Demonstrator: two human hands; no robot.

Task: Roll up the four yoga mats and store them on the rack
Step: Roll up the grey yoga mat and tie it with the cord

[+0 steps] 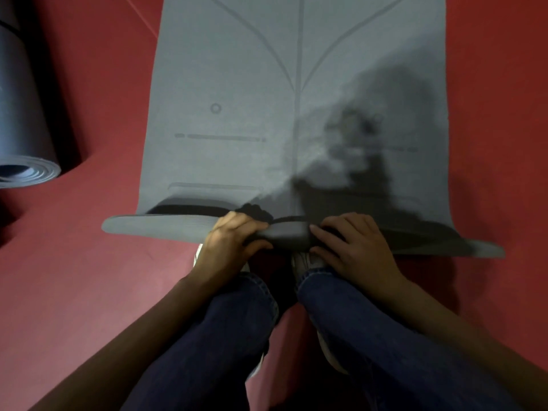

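Yoga mat (237,84), far end off-frame, near edge in grip of left hand (231,241), right hand (353,247).

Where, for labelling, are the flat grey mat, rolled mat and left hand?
flat grey mat (237,69): head view, bare upper surface.
rolled mat (22,114): head view, side of roll.
left hand (229,241): head view, back of hand.

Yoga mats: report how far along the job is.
Done: one dark mat lies rolled. In hand: left hand and right hand grip the grey mat at its near edge, curling its first turn. Left: most of it flat; no rack or other mats in view.
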